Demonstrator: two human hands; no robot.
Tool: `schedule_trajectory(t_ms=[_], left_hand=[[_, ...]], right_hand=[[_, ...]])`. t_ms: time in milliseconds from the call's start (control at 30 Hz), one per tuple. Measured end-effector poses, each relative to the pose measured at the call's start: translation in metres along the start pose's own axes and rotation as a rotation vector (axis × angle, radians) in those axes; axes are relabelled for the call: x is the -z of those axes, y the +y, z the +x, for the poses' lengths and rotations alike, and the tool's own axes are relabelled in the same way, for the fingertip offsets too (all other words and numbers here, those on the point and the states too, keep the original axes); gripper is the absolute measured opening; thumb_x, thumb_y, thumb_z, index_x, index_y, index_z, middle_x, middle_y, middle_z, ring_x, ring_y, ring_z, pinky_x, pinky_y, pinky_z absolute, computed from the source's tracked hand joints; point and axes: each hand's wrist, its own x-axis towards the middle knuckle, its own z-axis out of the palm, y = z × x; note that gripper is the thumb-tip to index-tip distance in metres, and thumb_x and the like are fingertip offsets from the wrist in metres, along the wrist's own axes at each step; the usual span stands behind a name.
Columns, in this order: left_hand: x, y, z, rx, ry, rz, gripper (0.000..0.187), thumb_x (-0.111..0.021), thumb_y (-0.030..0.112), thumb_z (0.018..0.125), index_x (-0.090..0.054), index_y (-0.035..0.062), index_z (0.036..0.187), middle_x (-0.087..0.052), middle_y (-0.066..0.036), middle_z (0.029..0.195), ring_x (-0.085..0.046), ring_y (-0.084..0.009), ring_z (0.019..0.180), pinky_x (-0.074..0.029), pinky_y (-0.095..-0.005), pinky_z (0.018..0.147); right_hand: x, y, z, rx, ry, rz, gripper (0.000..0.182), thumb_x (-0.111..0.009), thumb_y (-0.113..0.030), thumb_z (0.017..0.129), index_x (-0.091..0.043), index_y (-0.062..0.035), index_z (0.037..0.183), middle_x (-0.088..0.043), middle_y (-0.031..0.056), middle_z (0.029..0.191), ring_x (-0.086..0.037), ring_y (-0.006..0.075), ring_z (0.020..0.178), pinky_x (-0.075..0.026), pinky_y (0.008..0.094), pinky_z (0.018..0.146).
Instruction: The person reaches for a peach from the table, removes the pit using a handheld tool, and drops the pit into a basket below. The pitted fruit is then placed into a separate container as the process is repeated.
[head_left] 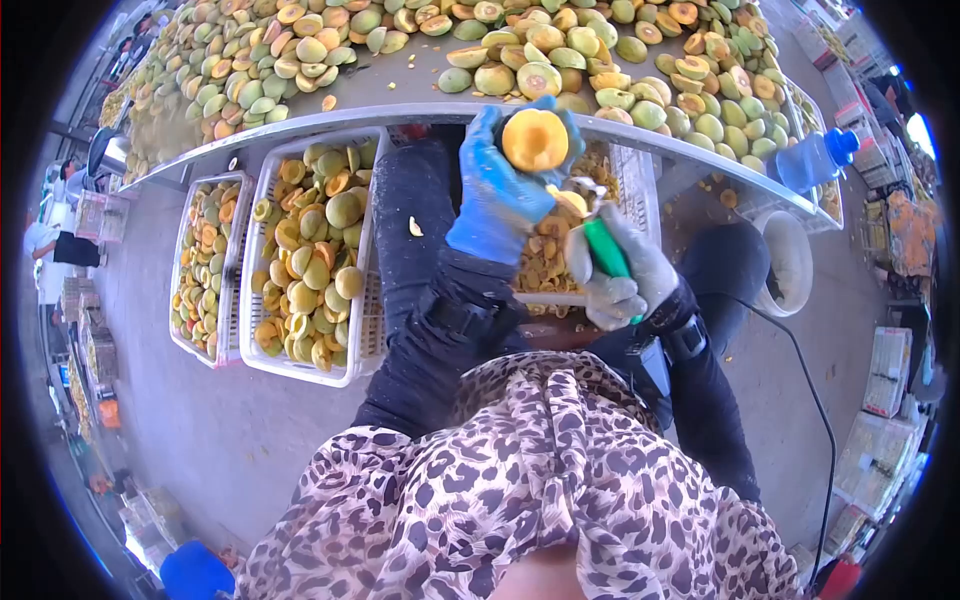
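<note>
In my left hand (495, 190), gloved in blue, is a peach half (534, 140), its orange cut face and round hollow turned up. My right hand (630, 262), in a pale grey glove, wraps round a green-handled tool (606, 248). The tool's metal head, too blurred to name its kind, is close to my left fingers, with a yellow piece of flesh (570, 200) beside it. Both hands are over a white crate (648, 190) of yellow-orange scraps, partly hidden by my hands, at the front edge of the table.
Many green-yellow peach halves (540, 80) cover the metal table (400, 80). Two white crates of halves, a nearer one (312, 374) and a farther one (225, 356), stand left. At right are a clear blue-capped bottle (812, 160), a white bucket (787, 262) and a black cable (825, 420).
</note>
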Motion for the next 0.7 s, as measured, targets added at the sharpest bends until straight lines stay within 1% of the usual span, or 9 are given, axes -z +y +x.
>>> schedule_trajectory(t_ms=[67,100,167,200,300,367,400,500,700], left_hand=[[0.013,0.018,-0.002,0.038,-0.017,-0.101,0.043,-0.044,0.027,0.090,-0.051,-0.0065,0.117,-0.056,-0.020,0.116,-0.056,-0.0346,0.105,-0.044,-0.0493,0.096],[0.020,0.024,-0.005,0.093,-0.035,-0.204,0.042,-0.047,0.024,0.089,-0.050,-0.0071,0.118,-0.053,-0.021,0.122,-0.052,-0.0360,0.112,-0.040,-0.0503,0.101],[0.022,0.030,-0.013,0.137,-0.021,-0.199,0.044,-0.051,0.021,0.088,-0.047,-0.0058,0.123,-0.047,-0.022,0.129,-0.047,-0.0368,0.118,-0.036,-0.0500,0.106],[0.019,0.030,-0.017,0.100,-0.054,-0.046,0.045,-0.053,0.022,0.089,-0.046,-0.0049,0.125,-0.047,-0.022,0.129,-0.047,-0.0375,0.118,-0.038,-0.0488,0.104],[0.019,0.029,-0.025,0.039,-0.085,0.186,0.047,-0.050,0.034,0.093,-0.048,-0.0005,0.126,-0.055,-0.018,0.119,-0.057,-0.0313,0.106,-0.053,-0.0391,0.086],[0.036,0.034,-0.022,0.257,-0.284,0.286,0.050,-0.042,0.045,0.095,-0.054,0.0037,0.120,-0.063,-0.011,0.103,-0.063,-0.0215,0.089,-0.055,-0.0303,0.064],[0.002,0.027,-0.038,0.237,-0.026,0.379,0.051,-0.037,0.052,0.095,-0.059,0.0086,0.112,-0.064,-0.005,0.088,-0.062,-0.0155,0.070,-0.049,-0.0255,0.049],[-0.014,0.021,-0.054,0.158,0.193,0.613,0.047,-0.038,0.051,0.095,-0.060,0.0105,0.104,-0.063,-0.006,0.087,-0.062,-0.0159,0.070,-0.048,-0.0239,0.047],[-0.018,0.024,-0.074,0.212,0.068,0.950,0.056,-0.034,0.060,0.092,-0.058,0.0109,0.103,-0.063,-0.006,0.077,-0.060,-0.0148,0.059,-0.046,-0.0221,0.046]], right_hand=[[0.017,-0.007,0.002,0.016,0.390,-0.283,0.048,-0.041,-0.047,0.095,-0.055,-0.0031,0.083,-0.043,0.0023,0.047,-0.041,0.0157,0.035,-0.035,0.0275,0.035],[0.038,-0.005,0.007,0.011,0.384,-0.278,0.048,-0.041,-0.047,0.095,-0.055,-0.0031,0.083,-0.043,0.0023,0.047,-0.041,0.0157,0.035,-0.035,0.0275,0.035],[0.075,0.006,0.018,0.527,0.940,-1.759,0.037,-0.050,-0.039,0.093,-0.056,-0.0027,0.088,-0.055,0.0147,0.056,-0.055,0.0310,0.047,-0.045,0.0378,0.047],[0.057,-0.007,0.014,0.481,0.833,-1.432,0.026,-0.058,-0.030,0.088,-0.056,-0.0040,0.091,-0.060,0.0210,0.070,-0.060,0.0389,0.065,-0.047,0.0453,0.058],[0.015,-0.022,0.013,0.713,0.777,-1.672,0.022,-0.060,-0.027,0.087,-0.056,-0.0055,0.091,-0.062,0.0185,0.072,-0.062,0.0360,0.068,-0.048,0.0444,0.059],[0.003,-0.023,0.020,0.868,0.766,-1.698,0.021,-0.061,-0.027,0.086,-0.056,-0.0071,0.089,-0.063,0.0126,0.070,-0.063,0.0332,0.064,-0.048,0.0416,0.058],[-0.003,-0.026,0.021,0.903,0.744,-1.817,0.021,-0.061,-0.029,0.086,-0.056,-0.0088,0.090,-0.063,0.0096,0.068,-0.062,0.0316,0.062,-0.047,0.0399,0.057],[-0.009,-0.028,0.021,0.956,0.687,-2.025,0.021,-0.061,-0.032,0.086,-0.056,-0.0118,0.089,-0.062,0.0047,0.065,-0.061,0.0284,0.058,-0.046,0.0376,0.055],[-0.011,-0.024,0.021,0.955,0.634,-2.294,0.022,-0.059,-0.033,0.087,-0.052,-0.0133,0.083,-0.057,0.0031,0.061,-0.058,0.0230,0.050,-0.045,0.0351,0.048]])
